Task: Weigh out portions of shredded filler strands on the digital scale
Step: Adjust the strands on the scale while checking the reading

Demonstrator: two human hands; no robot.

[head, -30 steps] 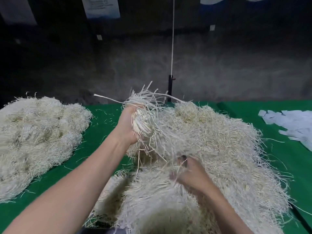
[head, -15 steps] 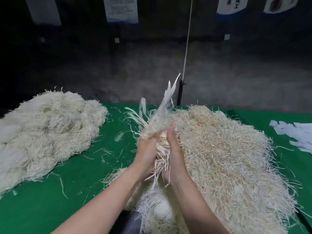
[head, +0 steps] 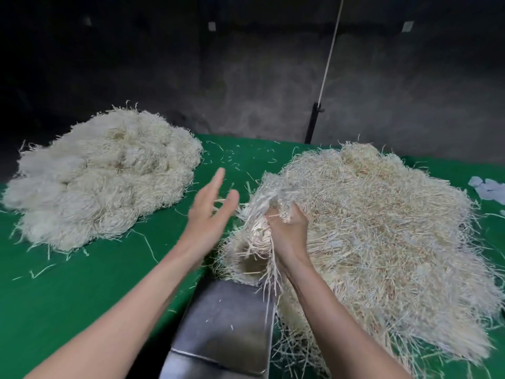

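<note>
A: Which step is this?

B: Gathering a portion, I judge. The right hand is closed around a bundle of strands, held just above the near-left edge of the right heap. The scale sits directly below, toward 6 o'clock from that hand.

A: And the left hand?

B: The left hand is wide open, fingers spread, gripping nothing. It hangs at 9 o'clock of the bundle, just beside it; 1 or 2 stray strands cross its fingers.

A: Is anything on the scale?

B: The steel pan looks bare except for a few loose bits. The display is out of view, so no reading can be told.

A: What does the next move call for?

B: Probably lowering the bundle onto the pan without dragging heap strands along, since the heap's edge touches the pan's far and right sides and could upset the weight.

A: Counts?

B: 2 heaps: the right one, and the left heap at 10 o'clock, well apart on the green table. 1 scale, 1 bundle, 2 hands. Some white scraps lie at 3 o'clock, too blurred to count.
</note>
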